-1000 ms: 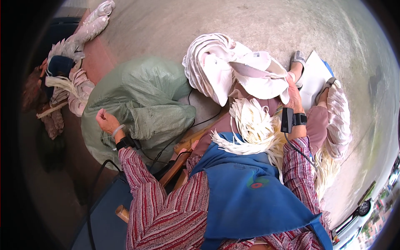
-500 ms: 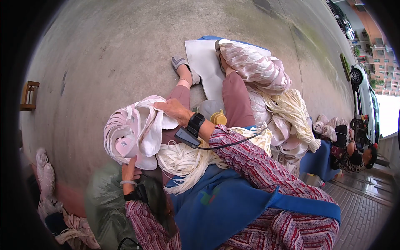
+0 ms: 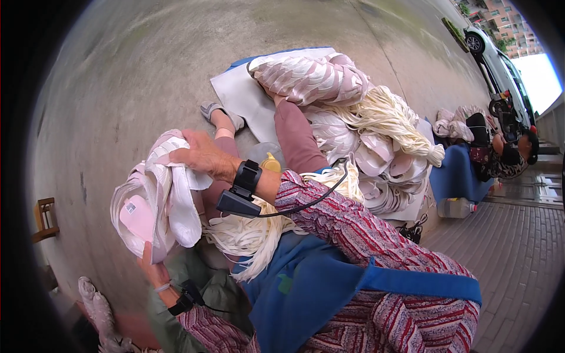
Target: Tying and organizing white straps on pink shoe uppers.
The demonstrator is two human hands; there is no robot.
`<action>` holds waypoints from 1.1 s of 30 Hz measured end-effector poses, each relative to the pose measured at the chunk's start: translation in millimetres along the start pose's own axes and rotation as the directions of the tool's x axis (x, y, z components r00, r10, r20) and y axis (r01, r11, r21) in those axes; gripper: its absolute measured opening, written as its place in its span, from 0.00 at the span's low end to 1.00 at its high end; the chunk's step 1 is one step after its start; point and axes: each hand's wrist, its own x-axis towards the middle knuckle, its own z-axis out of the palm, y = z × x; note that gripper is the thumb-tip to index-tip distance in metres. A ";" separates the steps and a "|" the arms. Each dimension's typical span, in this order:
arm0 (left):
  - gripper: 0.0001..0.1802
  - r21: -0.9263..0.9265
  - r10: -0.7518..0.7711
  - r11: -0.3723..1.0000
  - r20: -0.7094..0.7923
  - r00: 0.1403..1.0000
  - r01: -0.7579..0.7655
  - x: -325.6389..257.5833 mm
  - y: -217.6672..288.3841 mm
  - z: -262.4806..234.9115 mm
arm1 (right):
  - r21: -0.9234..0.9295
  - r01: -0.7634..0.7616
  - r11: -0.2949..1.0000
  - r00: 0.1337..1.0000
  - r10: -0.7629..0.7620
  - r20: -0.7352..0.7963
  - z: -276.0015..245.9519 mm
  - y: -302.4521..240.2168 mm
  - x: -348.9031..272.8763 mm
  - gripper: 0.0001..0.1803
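Both of your hands are on one bundle of white and pale pink shoe-upper pieces, held up in front of you over the concrete floor. Your right hand lies across the top of the bundle, its grip closed over the upper edge with the fingers curled down the far side. Your left hand comes up from below, its grip pinched on the bundle's lower end, though the fingers are mostly hidden behind the fabric.

So the bundle sits between your two hands, its long axis running roughly from upper right to lower left in the head view, from right hand down to left. Neither hand is nearer; each has one end. The bundle is to the left of your lap, just beside the hank of cream-coloured straps draped over your blue apron.

Beyond your knee, a larger heap of the same pieces and more cream straps rests on a white sheet, well apart from your hands. Green cloth lies under your left forearm. Another person sits far off at the right.
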 end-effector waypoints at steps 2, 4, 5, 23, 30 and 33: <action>0.24 0.075 0.177 0.981 0.063 0.982 -0.182 -5.8 25.9 7.1 | 0.010 0.094 0.996 0.995 -0.093 -0.021 -2.5 -35.3 3.5 0.21; 0.24 0.108 0.228 0.963 0.158 0.961 -0.247 -29.4 47.2 31.7 | 0.066 0.219 0.974 0.974 -0.214 -0.068 -14.1 -64.9 4.3 0.16; 0.24 0.120 0.254 0.952 0.196 0.947 -0.281 -43.9 55.8 45.1 | 0.118 0.274 0.955 0.961 -0.266 -0.076 -17.5 -81.0 5.6 0.16; 0.22 0.640 -0.041 0.752 0.289 0.957 -0.161 -63.7 -35.0 -10.8 | -0.744 -0.477 0.467 0.726 -0.268 -0.633 -358.4 -36.7 -305.7 0.32; 0.22 0.666 0.009 0.735 0.179 0.984 -0.128 -89.6 -34.4 -9.8 | -0.597 -0.403 0.694 0.754 -0.117 -0.646 -343.2 26.0 -305.0 0.32; 0.21 0.673 0.063 0.723 0.158 0.985 -0.154 -97.0 -32.1 -14.6 | -0.513 -0.370 0.775 0.739 -0.089 -0.668 -367.8 49.2 -315.2 0.33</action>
